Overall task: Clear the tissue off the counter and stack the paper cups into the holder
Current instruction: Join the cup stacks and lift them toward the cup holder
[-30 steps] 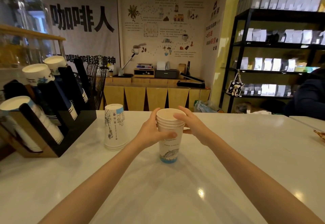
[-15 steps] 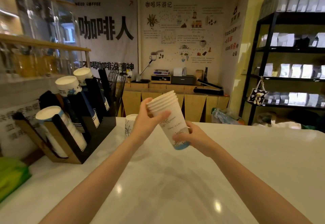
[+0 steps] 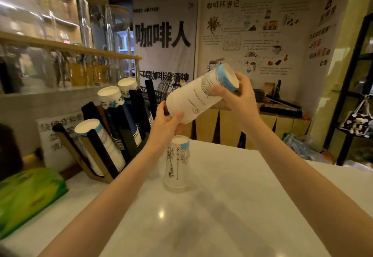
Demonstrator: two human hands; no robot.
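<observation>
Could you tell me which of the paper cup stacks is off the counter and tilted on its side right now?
The stack held between both hands; the other loose stack stands on the counter.

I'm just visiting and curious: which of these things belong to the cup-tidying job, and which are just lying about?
Part of the job:
- stack of paper cups, held tilted by the left hand and right hand
- second cup stack, upside down on the counter
- black cup holder

Just lying about:
- green packet
- glass jars
- wall posters

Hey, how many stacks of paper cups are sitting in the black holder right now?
3: front slot, middle slot, back slot of the holder. More may hide behind.
</observation>
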